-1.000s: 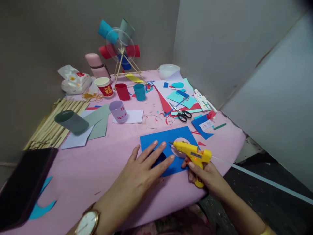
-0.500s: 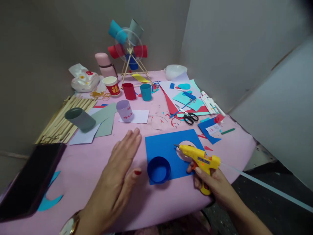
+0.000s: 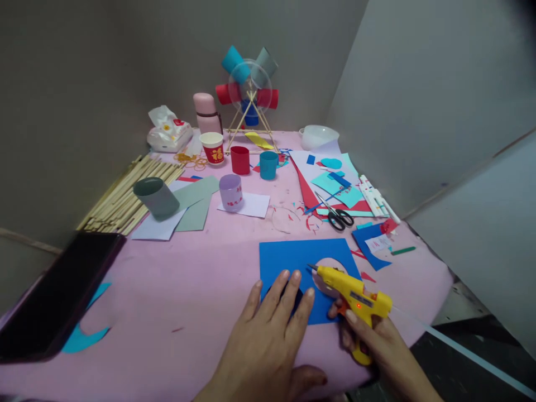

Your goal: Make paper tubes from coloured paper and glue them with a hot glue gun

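Note:
My left hand (image 3: 272, 335) is spread palm down over the small blue cup (image 3: 298, 300), covering most of it; I cannot tell whether the palm touches its rim. The cup is at the left part of a blue paper sheet (image 3: 288, 255). In my right hand (image 3: 379, 349) is a yellow hot glue gun (image 3: 360, 296), its nozzle pointing left above the sheet, a red light lit on its body. A finger lies at the orange trigger. Beneath the barrel, a pale pink paper circle (image 3: 323, 286) lies on the blue sheet, partly hidden.
Scissors (image 3: 337, 216), paper scraps and markers (image 3: 374, 198) lie to the right. Behind stand a lilac cup (image 3: 231, 192), a red cup (image 3: 240, 160), a teal cup (image 3: 268, 165) and a stick-framed wheel (image 3: 250, 92). Wooden sticks (image 3: 121, 201) and a black phone (image 3: 58, 296) lie left.
My left hand has moved right from the bare table onto the blue cup, now mostly hidden. My right hand still holds the glue gun. The whole view has shifted slightly.

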The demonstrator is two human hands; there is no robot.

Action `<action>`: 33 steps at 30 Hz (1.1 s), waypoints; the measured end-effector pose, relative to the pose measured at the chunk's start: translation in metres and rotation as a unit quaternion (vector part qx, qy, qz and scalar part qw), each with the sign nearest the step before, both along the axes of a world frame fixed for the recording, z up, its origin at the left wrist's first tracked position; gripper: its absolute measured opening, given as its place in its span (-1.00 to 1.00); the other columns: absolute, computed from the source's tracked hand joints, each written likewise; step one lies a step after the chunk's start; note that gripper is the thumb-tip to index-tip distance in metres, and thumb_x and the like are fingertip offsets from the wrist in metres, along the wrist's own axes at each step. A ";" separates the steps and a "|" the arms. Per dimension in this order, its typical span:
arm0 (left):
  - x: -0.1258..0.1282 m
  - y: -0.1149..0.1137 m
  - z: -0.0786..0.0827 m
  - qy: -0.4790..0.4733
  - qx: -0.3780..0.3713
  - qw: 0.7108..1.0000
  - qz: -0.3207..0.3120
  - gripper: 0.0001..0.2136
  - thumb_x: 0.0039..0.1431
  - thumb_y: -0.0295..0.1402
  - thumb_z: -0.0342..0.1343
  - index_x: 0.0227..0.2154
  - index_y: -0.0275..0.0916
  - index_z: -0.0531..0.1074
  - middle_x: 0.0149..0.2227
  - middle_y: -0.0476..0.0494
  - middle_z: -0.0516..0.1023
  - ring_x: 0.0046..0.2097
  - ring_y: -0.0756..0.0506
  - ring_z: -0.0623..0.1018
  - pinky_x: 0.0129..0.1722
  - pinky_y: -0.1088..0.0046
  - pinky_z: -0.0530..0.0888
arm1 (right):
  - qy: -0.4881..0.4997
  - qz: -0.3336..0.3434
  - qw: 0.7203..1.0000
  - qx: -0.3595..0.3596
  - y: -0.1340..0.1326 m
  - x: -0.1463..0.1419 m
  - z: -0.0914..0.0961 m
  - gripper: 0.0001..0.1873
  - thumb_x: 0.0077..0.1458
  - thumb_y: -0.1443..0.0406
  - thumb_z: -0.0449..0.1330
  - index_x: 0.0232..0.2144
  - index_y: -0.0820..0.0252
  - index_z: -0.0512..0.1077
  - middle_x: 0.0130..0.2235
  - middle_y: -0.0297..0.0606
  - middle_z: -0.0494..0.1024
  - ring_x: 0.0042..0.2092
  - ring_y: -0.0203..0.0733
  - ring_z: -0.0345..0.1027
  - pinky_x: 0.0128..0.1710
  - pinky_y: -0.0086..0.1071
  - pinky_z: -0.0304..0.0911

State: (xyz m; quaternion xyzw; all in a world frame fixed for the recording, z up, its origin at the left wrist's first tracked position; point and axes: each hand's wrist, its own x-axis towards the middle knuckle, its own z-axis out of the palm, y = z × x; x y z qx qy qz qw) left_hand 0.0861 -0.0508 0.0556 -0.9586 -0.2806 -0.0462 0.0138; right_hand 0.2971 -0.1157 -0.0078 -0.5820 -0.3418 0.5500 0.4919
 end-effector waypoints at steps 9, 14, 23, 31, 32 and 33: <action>-0.004 0.004 -0.018 -0.075 0.041 0.996 -0.001 -0.33 0.14 0.12 0.06 0.16 -0.28 0.28 0.20 -0.32 0.35 0.15 -0.33 0.43 -0.06 0.19 0.53 | -0.010 0.001 0.999 -0.034 0.001 -0.002 0.005 -0.58 0.08 -0.02 0.25 -0.32 0.25 0.47 -0.62 -0.36 0.43 -0.58 -0.36 0.19 -0.56 -0.47 0.03; -0.003 0.005 -0.029 -0.109 0.106 0.988 -0.004 -0.62 0.33 -0.23 -0.06 0.13 -0.29 0.30 0.14 -0.28 0.43 0.11 -0.26 0.47 -0.08 0.26 0.50 | 0.020 0.020 0.997 -0.069 -0.005 -0.004 0.016 -0.55 0.04 -0.05 0.26 -0.33 0.24 0.49 -0.60 -0.37 0.43 -0.57 -0.36 0.19 -0.56 -0.47 0.01; -0.003 0.011 -0.023 -0.142 0.186 0.972 -0.005 -0.60 0.40 -0.48 -0.34 0.01 -0.23 0.41 0.01 -0.09 0.56 0.02 -0.12 0.54 -0.07 0.33 0.38 | -0.007 0.074 0.987 -0.140 0.006 0.003 0.044 -0.51 -0.07 -0.13 0.30 -0.39 0.19 0.50 -0.53 -0.40 0.43 -0.52 -0.34 0.25 -0.52 -0.46 0.13; -0.001 0.005 -0.055 -0.156 0.218 0.963 0.014 -0.71 0.41 -0.38 -0.15 0.08 -0.18 0.36 0.14 -0.06 0.45 0.22 -0.05 0.34 0.15 0.47 0.28 | -0.098 0.220 0.954 -0.181 0.050 0.025 0.058 -0.42 -0.04 -0.22 0.19 -0.42 0.21 0.38 -0.61 -0.46 0.32 -0.62 -0.42 0.13 -0.62 -0.52 0.01; 0.002 0.003 -0.061 -0.169 0.230 0.958 0.030 -0.72 0.41 -0.36 -0.14 0.07 -0.16 0.36 0.14 -0.04 0.45 0.25 -0.06 0.30 0.18 0.47 0.26 | -0.098 0.239 0.949 -0.179 0.058 0.027 0.061 -0.44 -0.01 -0.19 0.19 -0.42 0.20 0.37 -0.58 -0.45 0.35 -0.62 -0.44 0.12 -0.63 -0.53 -0.01; 0.005 0.000 -0.068 -0.179 0.243 0.952 0.050 -0.72 0.41 -0.35 -0.14 0.07 -0.14 0.37 0.12 -0.01 0.46 0.27 -0.07 0.26 0.21 0.45 0.24 | -0.094 0.260 0.945 -0.175 0.067 0.028 0.064 -0.47 0.00 -0.17 0.20 -0.42 0.20 0.37 -0.54 -0.44 0.37 -0.62 -0.47 0.10 -0.63 -0.54 -0.01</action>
